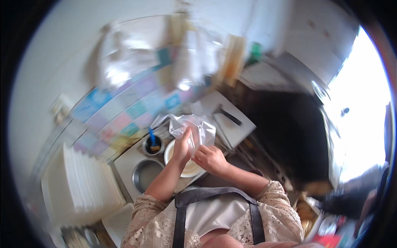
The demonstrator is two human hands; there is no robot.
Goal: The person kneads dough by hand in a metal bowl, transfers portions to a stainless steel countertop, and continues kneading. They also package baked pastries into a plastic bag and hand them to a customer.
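Note:
My left hand (182, 148) holds the side of a clear plastic bag (207, 130), its thumb pointing up along the film. With curled fingers, my right hand (212, 158) pinches the bag's lower edge. The bag spreads upward between both hands, and I cannot tell whether its mouth is open. Directly beneath them stands a white bowl (189, 171) with something pale in it, partly hidden by my hands. Left of the bowl is a cup of dark liquid (157, 143) with a blue-handled brush (151, 136) in it. A round metal pan (135, 178) sits near my left forearm.
A black-handled tool (231, 115) lies on a white board (245, 128) beyond my right hand. At left stands a white bin (52, 189) of stacked white sheets or trays. Blurred plastic bags (127, 59) hang on the wall. A large dark opening (288, 130) lies to the right.

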